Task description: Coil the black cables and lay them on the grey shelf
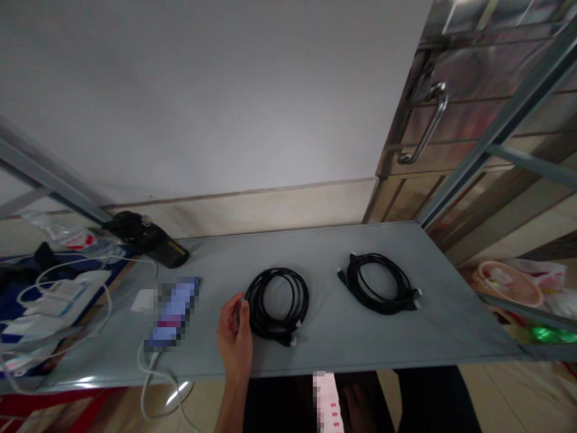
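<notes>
A coiled black cable (303, 297) with pale-tipped connectors lies on the grey tabletop (216, 355). At its left edge is my left hand (237, 334), with thumb and fingers curled round that side of the coil. Further right lies another coiled black cable (383, 308), apart from both hands, with connector ends at its left and right. Below the table edge, in dark shadow over my lap, my right hand (357, 402) shows faintly; its fingers are too dim to read. Beside it is a pale strip with red marks (330, 406), partly blurred.
On the left lie a phone (174, 316) with a blurred screen, a white cable (144, 376), a black bottle (155, 240) and a clear plastic bottle (76, 237). Metal frame posts (491, 135) rise at the sides. A pink basket (509, 282) stands at right.
</notes>
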### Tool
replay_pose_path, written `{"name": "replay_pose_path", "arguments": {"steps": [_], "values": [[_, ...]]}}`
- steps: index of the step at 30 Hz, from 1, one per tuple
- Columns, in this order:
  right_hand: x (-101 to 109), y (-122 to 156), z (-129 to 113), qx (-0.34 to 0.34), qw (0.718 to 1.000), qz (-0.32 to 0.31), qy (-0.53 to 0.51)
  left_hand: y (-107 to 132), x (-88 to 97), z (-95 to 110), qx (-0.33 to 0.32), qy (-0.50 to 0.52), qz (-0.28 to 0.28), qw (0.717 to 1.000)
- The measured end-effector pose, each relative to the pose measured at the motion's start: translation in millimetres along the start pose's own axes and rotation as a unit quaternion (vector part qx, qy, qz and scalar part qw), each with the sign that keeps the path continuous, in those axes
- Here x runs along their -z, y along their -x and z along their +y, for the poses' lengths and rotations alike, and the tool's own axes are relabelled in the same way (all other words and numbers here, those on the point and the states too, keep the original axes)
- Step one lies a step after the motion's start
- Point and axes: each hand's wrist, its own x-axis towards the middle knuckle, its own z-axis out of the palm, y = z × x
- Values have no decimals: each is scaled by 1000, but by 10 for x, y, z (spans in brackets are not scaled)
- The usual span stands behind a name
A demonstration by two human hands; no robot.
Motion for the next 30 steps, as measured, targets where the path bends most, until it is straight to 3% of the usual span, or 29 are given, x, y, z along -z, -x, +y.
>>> {"name": "replay_pose_path", "arguments": {"steps": [8, 15, 21, 26, 30], "values": [[-322, -66, 182, -9, 999, -49, 0, -16, 9, -20, 3, -4, -22, 1000], [-500, 53, 423, -19, 998, -66, 1, -20, 14, -9, -5, 2, -31, 999], [-690, 19, 654, -25, 983, -180, 40, -4, 14, 45, 10, 21, -47, 999], [-626, 99, 547, -1, 998, -67, 2, 3, 18, 53, 20, 35, -82, 996], [-434, 174, 339, 3, 999, -29, -40, 0, 10, 17, 26, 52, -84, 995]]}}
